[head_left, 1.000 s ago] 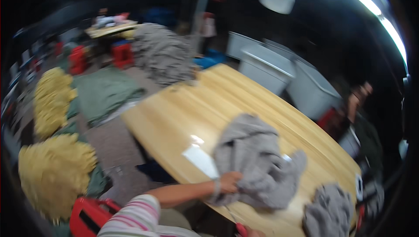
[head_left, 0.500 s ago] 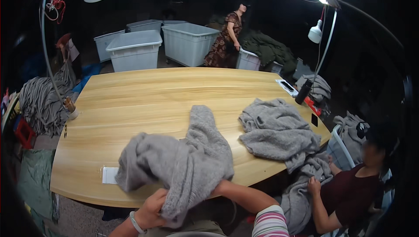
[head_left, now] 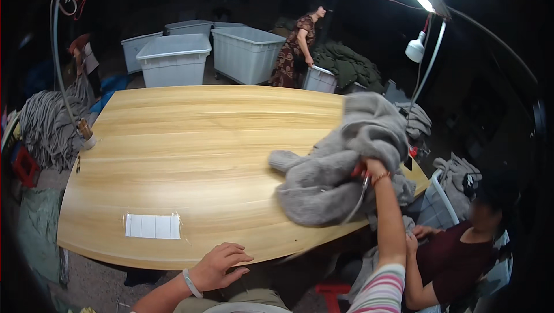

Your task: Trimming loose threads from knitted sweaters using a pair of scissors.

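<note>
My right hand (head_left: 374,170) is closed on a fuzzy grey knit garment (head_left: 323,189), lifted and bunched over the right part of the table (head_left: 190,163). Something red with a thin, pale trailing part shows at my right fingers, too blurred to name. The garment's top end stands up beyond the hand, and folds hide my fingertips. My left hand (head_left: 220,268), with a white band at the wrist, hovers at the near table edge. Its fingers are apart and hold nothing. A white ruled paper strip (head_left: 153,226) is taped to the tabletop nearby.
At the right a person in a dark red top (head_left: 461,255) handles grey fabric beside a light bin (head_left: 437,203). Large grey bins (head_left: 174,62) and another person (head_left: 297,45) stand beyond the table. A grey textile pile (head_left: 49,128) lies left.
My right hand has swung from the near edge to the table's right side with the grey garment. My left hand has let go of it. The paper strip is now uncovered.
</note>
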`<state>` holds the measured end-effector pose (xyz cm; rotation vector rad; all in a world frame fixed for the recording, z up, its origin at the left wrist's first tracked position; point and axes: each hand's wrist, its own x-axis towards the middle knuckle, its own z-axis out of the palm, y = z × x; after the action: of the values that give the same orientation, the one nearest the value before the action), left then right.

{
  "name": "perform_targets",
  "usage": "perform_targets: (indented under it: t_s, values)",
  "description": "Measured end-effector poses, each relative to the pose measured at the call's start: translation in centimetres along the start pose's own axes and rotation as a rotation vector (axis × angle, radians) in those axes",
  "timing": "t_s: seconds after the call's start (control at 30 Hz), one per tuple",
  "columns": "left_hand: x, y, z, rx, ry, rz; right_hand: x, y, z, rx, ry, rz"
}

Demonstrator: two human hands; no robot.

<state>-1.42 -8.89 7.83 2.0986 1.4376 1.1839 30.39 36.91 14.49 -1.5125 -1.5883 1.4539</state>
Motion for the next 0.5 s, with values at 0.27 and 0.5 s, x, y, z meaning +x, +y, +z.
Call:
perform_targets:
  t_s: [0.27, 0.5]
  values:
    - [3.2, 5.7, -5.6, -0.841, 0.046, 0.008, -9.5, 5.4, 21.5, -0.575, -0.323, -0.364]
    - [6.5, 10.5, -7.5, -1.164, 0.052, 0.551, -11.9, 5.1, 30.2, -0.984, -0.206, -0.600]
